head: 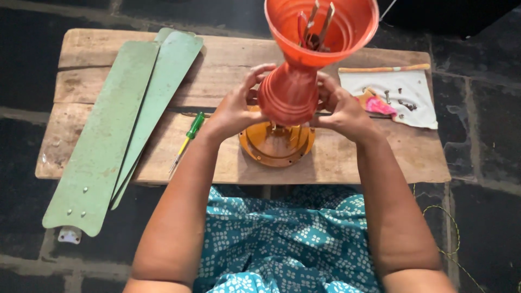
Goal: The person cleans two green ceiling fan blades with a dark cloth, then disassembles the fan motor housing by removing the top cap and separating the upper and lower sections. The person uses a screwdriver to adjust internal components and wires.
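An orange funnel-shaped fan canopy cover [304, 59] stands upright over a round orange fan motor housing [277, 145] on a worn wooden table [380, 157]. My left hand [239, 106] grips the cover's narrow lower part from the left. My right hand [339, 108] grips it from the right. Metal rod pieces show inside the cover's wide open top.
Pale green fan blades [114, 130] lie stacked on the table's left side, overhanging its front edge. A green-handled screwdriver [187, 140] lies beside my left forearm. A white cloth [396, 97] with screws and a pink scrap lies at the right. Dark stone floor surrounds the table.
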